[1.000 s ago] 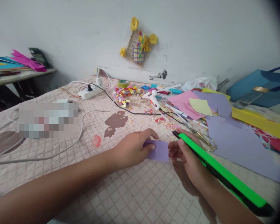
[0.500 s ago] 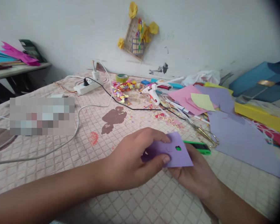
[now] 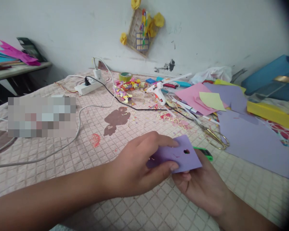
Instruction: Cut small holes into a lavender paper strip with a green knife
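My left hand [image 3: 139, 163] pinches a piece of purple paper [image 3: 190, 162] between thumb and fingers, tilted above the table. A small ragged hole and a short curved slit show in the paper. Behind and below the sheet is my right hand [image 3: 204, 183], its fingers curled and partly hidden by it. A green and black tool [image 3: 207, 154], by its shape a utility knife, sticks out past the right hand; its front end is hidden. Gold-handled scissors [image 3: 216, 139] lie on the cloth just beyond.
A white glue gun [image 3: 159, 93] stands near paper scraps [image 3: 125, 91] and a roll of tape [image 3: 125, 76]. Purple sheets [image 3: 250, 138] and pink paper [image 3: 192, 96] lie to the right. A power strip [image 3: 89, 87] with cables [image 3: 106, 106] sits at back left.
The paper has shifted slightly right and turned a little. Green no longer shows through its hole, and less of the green tool sticks out. The view has tilted slightly downward.
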`<state>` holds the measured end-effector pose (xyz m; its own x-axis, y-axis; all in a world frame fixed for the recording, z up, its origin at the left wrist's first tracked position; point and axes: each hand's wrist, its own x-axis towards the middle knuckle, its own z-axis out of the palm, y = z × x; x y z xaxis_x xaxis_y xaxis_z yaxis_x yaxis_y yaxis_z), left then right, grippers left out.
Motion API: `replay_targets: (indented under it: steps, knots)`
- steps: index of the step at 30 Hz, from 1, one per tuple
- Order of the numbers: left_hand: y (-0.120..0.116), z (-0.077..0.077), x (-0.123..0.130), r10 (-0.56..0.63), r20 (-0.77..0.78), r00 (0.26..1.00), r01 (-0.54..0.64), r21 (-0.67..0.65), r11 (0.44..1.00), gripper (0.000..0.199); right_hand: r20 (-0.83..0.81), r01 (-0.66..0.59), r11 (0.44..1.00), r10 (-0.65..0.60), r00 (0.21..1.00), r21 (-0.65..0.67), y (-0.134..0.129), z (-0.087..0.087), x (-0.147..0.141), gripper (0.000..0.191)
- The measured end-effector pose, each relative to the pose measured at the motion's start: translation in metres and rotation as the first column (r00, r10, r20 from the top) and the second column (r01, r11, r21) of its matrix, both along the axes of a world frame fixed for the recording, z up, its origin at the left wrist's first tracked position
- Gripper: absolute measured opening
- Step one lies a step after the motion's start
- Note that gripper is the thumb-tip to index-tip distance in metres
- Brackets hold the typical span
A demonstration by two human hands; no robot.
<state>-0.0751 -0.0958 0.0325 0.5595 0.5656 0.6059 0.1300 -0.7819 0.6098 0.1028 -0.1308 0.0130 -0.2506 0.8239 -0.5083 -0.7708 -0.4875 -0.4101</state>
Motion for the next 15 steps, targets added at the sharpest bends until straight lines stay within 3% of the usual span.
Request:
replay_targets:
  steps: [6, 9, 15]
  knots:
    - [0.0017, -0.0048, 0.0028, -0.021, 0.061, 0.998, 0.017, 0.062, 0.998, 0.032, 0.019, -0.073, 0.988, 0.071, 0.997, 0.138, -0.0040, -0.0018, -0.0002, 0.013]
    - [0.0027, -0.0059, 0.0031, -0.039, 0.074, 0.996, 0.033, 0.085, 0.996, 0.032, -0.041, -0.125, 0.980, 0.133, 0.990, 0.156, -0.0072, -0.0011, -0.0007, 0.014]
    - [0.0043, -0.0071, 0.0036, -0.031, 0.081, 0.996, 0.022, 0.103, 0.994, 0.031, -0.088, -0.092, 0.983, 0.106, 0.990, 0.158, -0.0079, 0.0006, -0.0023, 0.013]
